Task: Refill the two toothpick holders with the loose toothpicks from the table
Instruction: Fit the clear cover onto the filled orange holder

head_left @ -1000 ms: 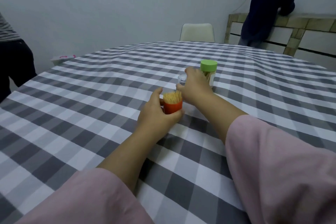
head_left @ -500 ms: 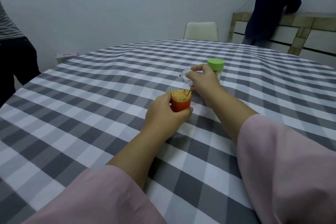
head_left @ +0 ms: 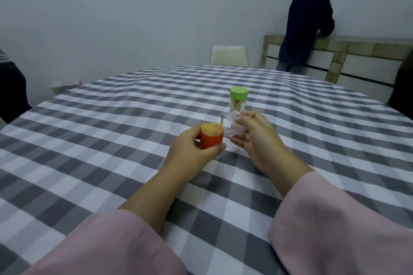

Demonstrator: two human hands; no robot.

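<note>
Orange toothpick holder (head_left: 211, 138) right in front of me, packed to the brim with toothpicks (head_left: 211, 128), tips bristling up out of the open top. My left hand (head_left: 192, 152) has it, fingers curled round the far side and thumb pressed across the near wall, the holder upright and just above or on the counter (head_left: 100, 163), hard to tell which from this angle. Just beside it to the right, my right hand (head_left: 257, 140) is pinching a clear plastic piece (head_left: 232, 126), thumb below and fingers (head_left: 245, 118) curled over the top; it looks like the holder's transparent cap, though it is too glassy to be sure. The clear piece sits close against the orange holder's upper right edge, tilted. Behind both hands stands the second holder (head_left: 238, 102), clear-bodied, green lid on, toothpicks showing inside, upright on the checked grey-and-white cloth and apart from my fingers. Pink sleeves (head_left: 335, 230) on both my arms fill the near edge. Further out, a pale chair (head_left: 229, 55) at the far side of the counter, a person in dark clothes (head_left: 308, 24) leaning on a tiled ledge at the right, and another person's dark trousers (head_left: 11, 91) at the far left.
</note>
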